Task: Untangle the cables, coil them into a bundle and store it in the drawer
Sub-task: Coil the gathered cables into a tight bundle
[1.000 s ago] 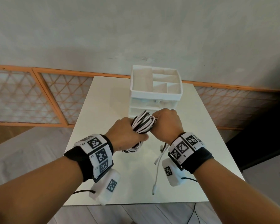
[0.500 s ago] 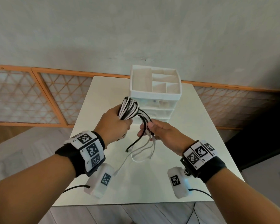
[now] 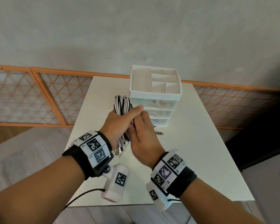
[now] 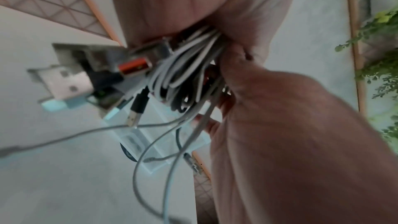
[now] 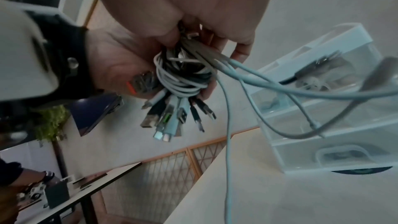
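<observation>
A coil of white and black cables [image 3: 121,103] stands up out of my left hand [image 3: 120,122], which grips it round the middle above the white table [image 3: 192,143]. My right hand [image 3: 140,130] lies against the left one, its fingers curled round loose strands of the bundle [image 5: 183,77]. Several USB plugs [image 5: 170,122] hang below the grip. Loose ends [image 4: 150,151] trail down toward the table. Behind the hands stands the white drawer unit [image 3: 155,97] with its translucent drawers [image 5: 323,108] closed.
The unit's top tray [image 3: 141,81] has open compartments. One plug [image 3: 159,133] shows just right of my hand. An orange lattice fence [image 3: 31,101] and a grey wall lie behind the table. A person's hand [image 5: 32,185] works at another table.
My right hand has come up from the dangling ends to press against the left hand. The hanging strands are gathered closer to the coil, which now stands more upright.
</observation>
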